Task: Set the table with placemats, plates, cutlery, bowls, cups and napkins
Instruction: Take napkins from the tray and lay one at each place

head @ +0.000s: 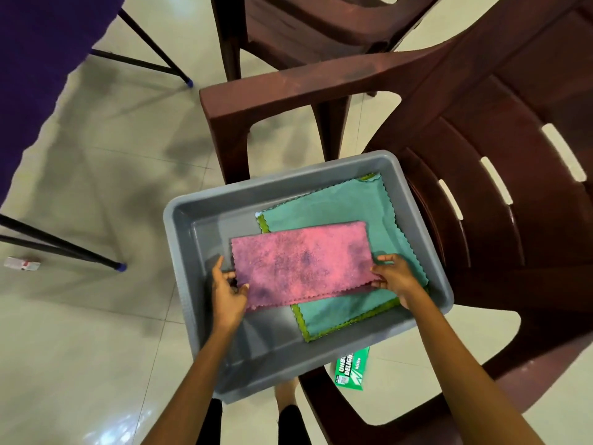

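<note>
**Head view: two hands hold a pink cloth over the grey tub**

Head camera looks down on a grey plastic tub that stands on the seat of a dark brown plastic chair. The left hand pinches the left short edge of one pink cloth, and the right hand pinches its right short edge. Under it, toward the right wall of the tub, lies one teal cloth with a green cloth edge showing below it. One green packet lies on the floor under the tub; I can read "DELIGH" and "bistro" on it. A second brown chair stands behind. One small white packet lies at the left on the floor; its writing is too small to read.
</note>
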### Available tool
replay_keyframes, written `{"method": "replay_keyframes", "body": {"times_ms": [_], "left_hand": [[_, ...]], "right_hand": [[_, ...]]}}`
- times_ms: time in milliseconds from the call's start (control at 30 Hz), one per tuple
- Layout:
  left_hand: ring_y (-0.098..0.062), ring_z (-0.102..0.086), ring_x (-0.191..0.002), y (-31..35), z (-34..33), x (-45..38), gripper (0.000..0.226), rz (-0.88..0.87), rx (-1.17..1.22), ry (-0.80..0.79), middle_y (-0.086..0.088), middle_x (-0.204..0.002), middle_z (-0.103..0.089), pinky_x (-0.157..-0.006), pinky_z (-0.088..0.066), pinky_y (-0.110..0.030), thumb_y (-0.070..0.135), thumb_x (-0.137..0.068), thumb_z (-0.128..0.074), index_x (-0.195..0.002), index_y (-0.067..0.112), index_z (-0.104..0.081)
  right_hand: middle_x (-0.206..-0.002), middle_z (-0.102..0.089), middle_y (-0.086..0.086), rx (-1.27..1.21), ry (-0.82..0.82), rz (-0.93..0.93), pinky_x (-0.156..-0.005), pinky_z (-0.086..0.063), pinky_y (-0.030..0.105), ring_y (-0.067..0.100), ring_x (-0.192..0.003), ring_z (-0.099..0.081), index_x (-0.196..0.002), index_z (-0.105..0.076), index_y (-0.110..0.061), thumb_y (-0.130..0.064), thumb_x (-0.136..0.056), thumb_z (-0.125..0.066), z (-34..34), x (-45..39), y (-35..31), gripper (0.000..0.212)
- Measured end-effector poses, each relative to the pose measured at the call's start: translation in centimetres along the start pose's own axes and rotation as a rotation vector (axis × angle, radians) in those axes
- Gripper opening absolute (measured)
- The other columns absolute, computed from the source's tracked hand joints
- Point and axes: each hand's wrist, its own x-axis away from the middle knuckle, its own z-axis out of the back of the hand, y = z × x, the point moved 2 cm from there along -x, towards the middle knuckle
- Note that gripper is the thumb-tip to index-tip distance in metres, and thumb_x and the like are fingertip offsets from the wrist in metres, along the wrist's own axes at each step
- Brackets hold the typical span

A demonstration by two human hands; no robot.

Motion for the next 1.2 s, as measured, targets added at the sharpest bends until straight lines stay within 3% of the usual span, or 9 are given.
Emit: {"method": "replay_keyframes", "body": {"times_ms": [100,300,400,500,633,733,933,1067,1200], "left_hand": [[-0.036,-0.053,-0.111,-0.7,0.2,0.3,0.076,-0.047,-0.097,0.019,-0.023,-0.127,-0.044,-0.094,-0.048,-0.045,-0.015,-0.082,-0.058,-0.146,0.010,-0.025],[-0.040,-0.047,-0.116,0.1,0.0,1.1,0.057,-0.189,-0.547,0.047,-0.021,-0.133,-0.034,-0.096,-0.043,-0.050,0.007,-0.084,-0.067,-0.135,0.003,-0.040],[-0.039,-0.046,-0.119,0.8,-1.0,1.3,0.049,-0.452,-0.831,0.079,-0.022,-0.133,-0.045,-0.099,-0.040,-0.050,0.019,-0.088,-0.062,-0.132,0.004,-0.047],[-0.038,-0.040,-0.132,1.0,-3.7,1.1,0.050,-0.700,-0.956,-0.037,-0.020,-0.141,-0.044,-0.116,-0.017,-0.050,0.026,-0.092,-0.043,-0.136,0.003,-0.044],[-0.028,-0.006,-0.144,1.0,-6.0,-0.5,0.065,-0.657,-1.169,-0.213,-0.015,-0.156,-0.015,-0.114,0.006,-0.045,0.041,-0.093,-0.010,-0.148,0.005,-0.014],[-0.029,-0.002,-0.146,0.9,-6.6,-1.2,0.061,-0.612,-1.235,-0.201,-0.012,-0.158,-0.007,-0.113,0.012,-0.047,0.042,-0.099,-0.017,-0.150,0.009,-0.009],[-0.022,-0.022,-0.142,2.9,-6.8,1.6,0.051,-0.656,-0.670,-0.177,-0.007,-0.153,-0.027,-0.117,-0.010,-0.037,0.034,-0.099,-0.035,-0.146,0.011,-0.031],[-0.018,-0.048,-0.123,3.3,-6.0,2.2,0.038,-0.164,0.183,-0.165,-0.008,-0.137,-0.049,-0.098,-0.041,-0.018,0.017,-0.097,-0.047,-0.134,0.009,-0.045],[-0.014,-0.067,-0.087,2.2,-3.7,0.7,0.039,0.128,0.656,-0.123,-0.008,-0.104,-0.067,-0.073,-0.055,-0.021,0.033,-0.093,-0.045,-0.120,0.007,-0.057]], "right_hand": [[-0.089,-0.059,0.011,0.047,-0.018,-0.034,-0.055,-0.056,0.025,0.018,-0.072,-0.058,-0.116,-0.046,-0.004,0.003,-0.089,-0.057,0.2,-0.3,0.5,0.030],[-0.109,-0.057,0.009,0.298,0.116,0.093,-0.094,-0.048,0.047,0.028,-0.103,-0.058,-0.110,-0.050,-0.009,-0.021,-0.081,-0.074,-1.0,-0.8,1.0,0.040],[-0.112,-0.056,0.011,0.405,0.186,0.157,-0.091,-0.049,0.047,0.029,-0.102,-0.057,-0.113,-0.051,-0.008,-0.035,-0.076,-0.077,-1.4,-0.8,0.6,0.052],[-0.108,-0.055,0.012,0.477,0.225,0.173,-0.088,-0.049,0.042,0.029,-0.100,-0.056,-0.105,-0.054,-0.008,-0.035,-0.075,-0.078,-1.7,-1.0,0.6,0.047],[-0.096,-0.064,0.010,0.307,0.186,0.160,-0.077,-0.047,0.034,0.026,-0.091,-0.060,-0.076,-0.055,-0.016,-0.020,-0.078,-0.076,-1.9,-0.8,-0.1,0.022],[-0.100,-0.063,0.009,0.185,0.162,0.120,-0.083,-0.051,0.037,0.027,-0.097,-0.061,-0.086,-0.055,-0.014,-0.013,-0.078,-0.075,-1.9,-0.6,-0.3,0.022],[-0.100,-0.063,0.011,-0.180,-0.017,0.075,-0.058,-0.049,0.020,0.015,-0.076,-0.060,-0.111,-0.057,-0.004,0.004,-0.082,-0.065,-3.5,2.9,-2.7,0.032],[-0.078,-0.057,0.006,-0.131,0.034,0.319,-0.058,-0.044,0.017,0.013,-0.067,-0.050,-0.085,-0.058,-0.016,0.013,-0.077,-0.058,-8.6,6.3,-4.5,0.031],[-0.104,-0.056,0.014,0.156,-0.006,0.447,-0.084,-0.049,0.032,0.025,-0.086,-0.058,-0.091,-0.059,-0.015,0.006,-0.069,-0.061,-16.3,8.5,-4.3,0.031]]}}
